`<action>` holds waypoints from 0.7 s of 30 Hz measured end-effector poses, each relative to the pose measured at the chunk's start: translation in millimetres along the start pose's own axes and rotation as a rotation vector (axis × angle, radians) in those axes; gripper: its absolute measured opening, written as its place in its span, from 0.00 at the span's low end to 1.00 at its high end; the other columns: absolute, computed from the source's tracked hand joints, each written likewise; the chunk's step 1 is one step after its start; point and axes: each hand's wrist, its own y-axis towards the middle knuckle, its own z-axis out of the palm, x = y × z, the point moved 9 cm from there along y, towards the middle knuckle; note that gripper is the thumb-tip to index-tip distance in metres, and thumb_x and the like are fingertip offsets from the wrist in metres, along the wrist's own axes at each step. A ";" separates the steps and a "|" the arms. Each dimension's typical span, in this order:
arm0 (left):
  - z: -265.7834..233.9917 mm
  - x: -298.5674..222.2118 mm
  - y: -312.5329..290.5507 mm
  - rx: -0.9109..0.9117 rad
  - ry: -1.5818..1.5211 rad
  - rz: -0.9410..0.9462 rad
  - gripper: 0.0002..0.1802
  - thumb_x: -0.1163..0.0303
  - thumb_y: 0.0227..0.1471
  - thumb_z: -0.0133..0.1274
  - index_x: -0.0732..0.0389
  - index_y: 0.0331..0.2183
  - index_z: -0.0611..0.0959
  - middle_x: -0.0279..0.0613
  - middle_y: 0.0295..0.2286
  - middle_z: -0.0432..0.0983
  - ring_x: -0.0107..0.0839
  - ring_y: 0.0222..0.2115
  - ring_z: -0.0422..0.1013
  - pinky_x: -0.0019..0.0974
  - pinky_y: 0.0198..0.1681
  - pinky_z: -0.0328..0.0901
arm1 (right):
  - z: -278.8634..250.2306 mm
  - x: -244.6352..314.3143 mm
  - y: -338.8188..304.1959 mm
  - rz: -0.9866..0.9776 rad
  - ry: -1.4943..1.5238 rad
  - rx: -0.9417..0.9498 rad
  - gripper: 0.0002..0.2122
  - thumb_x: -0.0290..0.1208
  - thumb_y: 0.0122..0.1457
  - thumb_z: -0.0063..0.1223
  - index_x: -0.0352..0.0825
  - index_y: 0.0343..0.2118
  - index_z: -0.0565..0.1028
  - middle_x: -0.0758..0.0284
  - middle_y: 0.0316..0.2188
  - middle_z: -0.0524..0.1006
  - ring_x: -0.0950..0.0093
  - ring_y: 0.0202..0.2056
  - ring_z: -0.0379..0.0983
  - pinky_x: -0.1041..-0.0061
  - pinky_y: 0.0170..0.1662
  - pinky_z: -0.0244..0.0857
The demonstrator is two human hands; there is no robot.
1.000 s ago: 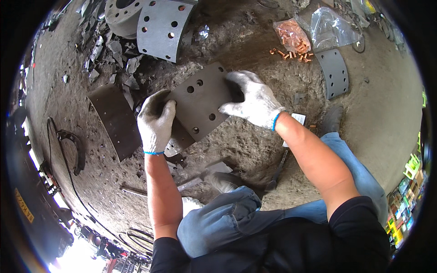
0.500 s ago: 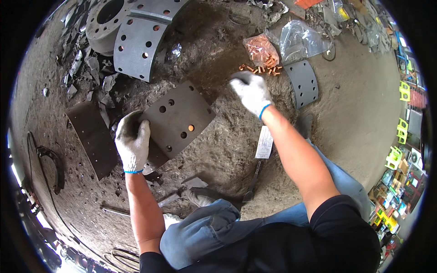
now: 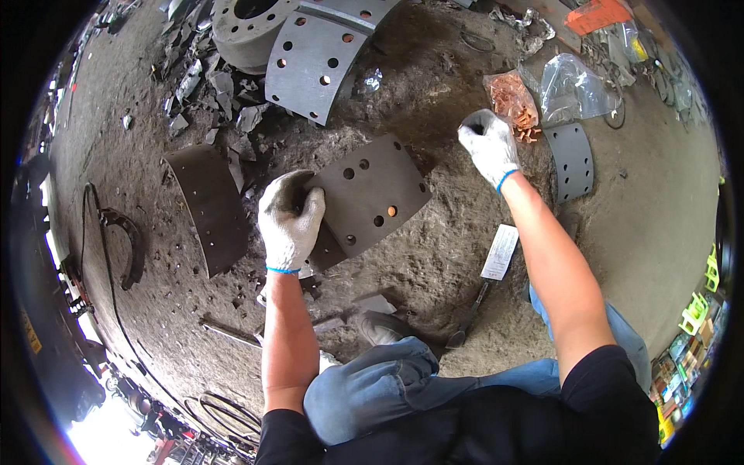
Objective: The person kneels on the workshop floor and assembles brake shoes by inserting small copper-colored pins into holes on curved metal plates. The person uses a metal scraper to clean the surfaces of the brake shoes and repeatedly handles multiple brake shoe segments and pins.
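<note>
My left hand, in a white work glove, grips the left edge of a dark curved brake lining with its thumb on top. Round holes run through the lining, and a copper rivet sits in one of them. Under its lower left side a darker plate shows in part. To the right, my gloved right hand hovers with curled fingers beside a pile of loose copper rivets. What its fingers hold, if anything, is hidden. A clear bag of copper rivets lies just beyond.
Grey brake linings lie at the back and at the right, near a round metal drum. Another dark curved plate rests at left among broken shards. A tool with a white label lies near my leg.
The whole view has swung, so the scene sits farther right in the picture. My right hand's fingers look more curled beside the rivets. My left hand keeps its hold on the lining.
</note>
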 end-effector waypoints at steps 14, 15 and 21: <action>-0.6 -5.6 -1.1 -0.014 0.048 0.022 0.15 0.79 0.56 0.61 0.66 0.47 0.86 0.39 0.41 0.83 0.26 0.42 0.76 0.34 0.49 0.72 | 76.1 133.1 -61.1 -0.242 0.521 0.224 0.08 0.27 0.64 0.64 0.32 0.43 0.80 0.61 0.41 0.83 0.70 0.42 0.82 0.71 0.49 0.74; -0.4 -4.6 -0.7 -0.013 0.048 0.017 0.15 0.79 0.56 0.61 0.66 0.47 0.86 0.40 0.41 0.83 0.26 0.42 0.76 0.34 0.50 0.72 | 77.6 134.3 -64.4 -0.190 0.491 0.239 0.07 0.29 0.63 0.65 0.32 0.40 0.82 0.60 0.40 0.84 0.67 0.42 0.83 0.69 0.48 0.76; 2.2 -2.3 -0.1 -0.003 0.032 0.001 0.15 0.79 0.57 0.61 0.66 0.47 0.86 0.40 0.42 0.84 0.27 0.43 0.77 0.34 0.51 0.72 | 75.3 146.4 -71.7 -0.496 0.227 -0.004 0.05 0.28 0.57 0.67 0.35 0.35 0.84 0.61 0.38 0.84 0.58 0.45 0.81 0.60 0.51 0.75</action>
